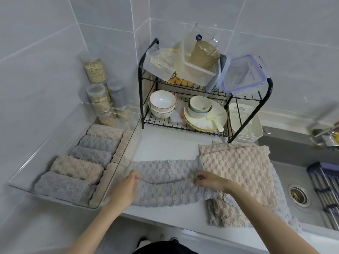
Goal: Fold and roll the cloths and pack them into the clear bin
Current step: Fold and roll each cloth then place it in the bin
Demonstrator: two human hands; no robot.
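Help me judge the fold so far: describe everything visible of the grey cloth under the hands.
The grey cloth is fluffy, bumpy-textured fabric lying on the white counter between the clear bin and the stacked beige cloths, which its right end touches. Its far part looks folded toward the person, leaving a long band. The left hand and right hand pinch it at the fold line.

Grey cloth [165,182] folded lengthwise on counter; rolled cloths [77,167] packed in clear bin [126,149].
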